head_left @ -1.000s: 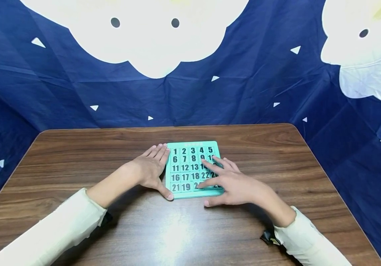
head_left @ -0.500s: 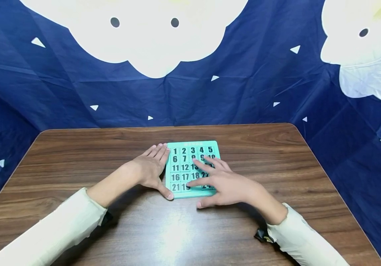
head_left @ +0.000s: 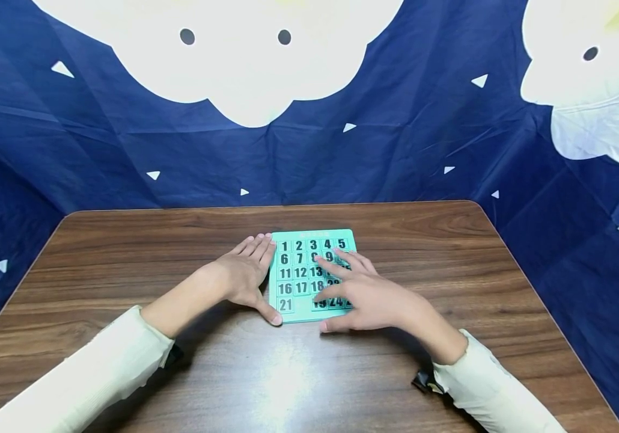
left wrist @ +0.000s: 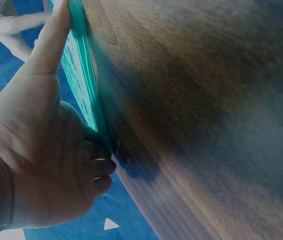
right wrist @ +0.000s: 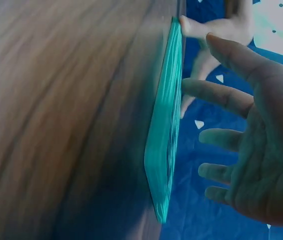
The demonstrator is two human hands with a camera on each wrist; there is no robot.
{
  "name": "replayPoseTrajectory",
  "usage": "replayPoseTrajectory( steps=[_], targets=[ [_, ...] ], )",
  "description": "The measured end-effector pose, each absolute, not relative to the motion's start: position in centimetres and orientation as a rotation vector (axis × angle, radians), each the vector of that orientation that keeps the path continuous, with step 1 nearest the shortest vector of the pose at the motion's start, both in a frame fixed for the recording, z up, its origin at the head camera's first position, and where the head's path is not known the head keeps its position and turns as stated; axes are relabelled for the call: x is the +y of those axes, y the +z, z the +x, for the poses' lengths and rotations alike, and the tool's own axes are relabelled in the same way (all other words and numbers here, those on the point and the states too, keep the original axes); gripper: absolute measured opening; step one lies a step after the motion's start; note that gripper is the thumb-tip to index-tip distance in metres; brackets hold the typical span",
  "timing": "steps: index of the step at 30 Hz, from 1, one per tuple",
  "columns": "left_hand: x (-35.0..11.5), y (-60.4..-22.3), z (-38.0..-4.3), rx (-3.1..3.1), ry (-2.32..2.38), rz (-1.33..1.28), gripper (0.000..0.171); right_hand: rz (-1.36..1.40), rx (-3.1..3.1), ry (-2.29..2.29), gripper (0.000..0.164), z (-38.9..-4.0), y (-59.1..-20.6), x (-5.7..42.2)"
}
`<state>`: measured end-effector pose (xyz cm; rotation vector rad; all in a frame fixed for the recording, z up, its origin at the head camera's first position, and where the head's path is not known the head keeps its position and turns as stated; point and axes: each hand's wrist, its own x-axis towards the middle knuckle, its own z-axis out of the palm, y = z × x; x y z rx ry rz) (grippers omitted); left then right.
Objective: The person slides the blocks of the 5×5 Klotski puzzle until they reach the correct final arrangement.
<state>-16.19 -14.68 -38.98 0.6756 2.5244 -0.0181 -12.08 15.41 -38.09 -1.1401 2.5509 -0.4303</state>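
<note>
A turquoise number slide puzzle [head_left: 298, 313] lies flat on the wooden table, its numbered tiles in rows. My left hand [head_left: 241, 279] lies along its left edge, fingers straight and thumb at the near left corner; the left wrist view shows this hand [left wrist: 46, 145] against the puzzle's side [left wrist: 89, 75]. Spread over the right part is my right hand [head_left: 371, 297], its index fingertip on the 19 tile [head_left: 320, 304] in the bottom row. An open slot lies between 21 and 19. Some right-hand tiles are hidden under the fingers. In the right wrist view, the other fingers [right wrist: 219, 140] stand off the puzzle.
The brown wooden table [head_left: 125, 252] extends around the puzzle, with rounded far corners. A blue cloth [head_left: 288, 162] with white cloud shapes hangs behind and beside it. Dark devices [head_left: 423, 382] sit at the wrists by the white sleeves.
My right hand first moved left, then slightly right. The 24 tile shifted right, then the 19 tile did too, so the open slot moved left. My left hand has stayed in place.
</note>
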Motion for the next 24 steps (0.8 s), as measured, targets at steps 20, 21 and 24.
replayPoseTrajectory(
  steps=[20,21,24],
  targets=[
    [-14.8,-38.9,-16.2,2.517,-0.028,0.703,0.164,-1.182,2.486,-0.399,0.062,-12.0,-38.9,13.6],
    [-14.8,-38.9,-16.2,2.519,-0.034,0.710,0.165,-1.191,2.477,-0.389,0.064,-12.0,-38.9,13.4],
    [-14.9,-39.1,-16.2,2.533,-0.035,0.734,0.165,-1.199,2.455,-0.341,0.069,-12.0,-39.0,12.7]
  ],
)
